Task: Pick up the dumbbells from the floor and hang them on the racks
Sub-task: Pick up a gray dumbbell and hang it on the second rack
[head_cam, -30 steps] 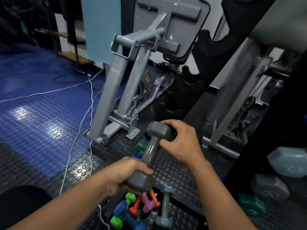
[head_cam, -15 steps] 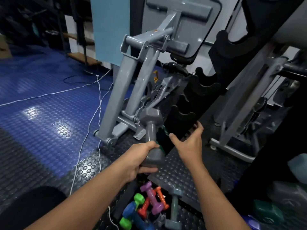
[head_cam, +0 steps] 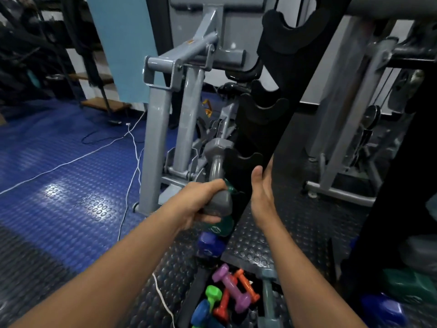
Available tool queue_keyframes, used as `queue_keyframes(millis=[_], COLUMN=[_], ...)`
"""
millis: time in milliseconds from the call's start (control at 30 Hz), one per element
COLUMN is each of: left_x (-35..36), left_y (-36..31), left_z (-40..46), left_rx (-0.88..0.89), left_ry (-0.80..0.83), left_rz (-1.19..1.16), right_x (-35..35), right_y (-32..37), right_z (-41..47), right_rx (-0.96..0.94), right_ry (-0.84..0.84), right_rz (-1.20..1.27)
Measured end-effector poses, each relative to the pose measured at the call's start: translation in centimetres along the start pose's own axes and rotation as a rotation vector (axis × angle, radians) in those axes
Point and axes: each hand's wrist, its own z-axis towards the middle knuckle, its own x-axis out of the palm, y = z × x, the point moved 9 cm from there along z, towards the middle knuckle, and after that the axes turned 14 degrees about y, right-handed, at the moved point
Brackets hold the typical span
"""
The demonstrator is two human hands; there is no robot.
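Gripped by one end in the left hand [head_cam: 201, 204], right hand [head_cam: 261, 192] open, the grey dumbbell [head_cam: 218, 178] could miss the rack [head_cam: 246, 159] cradle and drop.

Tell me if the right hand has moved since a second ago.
Yes. The right hand let go of the grey dumbbell and now sits open beside the black rack.

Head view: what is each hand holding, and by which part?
The left hand grips the grey dumbbell by its near end weight. The right hand is open, holding nothing.
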Motion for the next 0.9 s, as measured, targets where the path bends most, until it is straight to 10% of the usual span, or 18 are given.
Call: queue_keyframes(millis=[333,633,900], left_x=[-1.6,1.6,3.2], left_y=[-4.1,-6.5,-1.6], left_z=[1.2,-1.8,-1.7], left_rx=[0.095,0.244,0.393], left_ry=[-0.113,-0.563,-0.571], left_rz=[0.184,1.178,0.842], right_x=[-0.2,0.1,0.0], right_y=[-0.5,-0.4,-1.0], right_z=[0.2,0.1,-0.2], right_rx=[-0.009,-0.011,0.027], right_ry=[0.032,-0.005,-0.019], right_rz=[0.084,0.068,0.0])
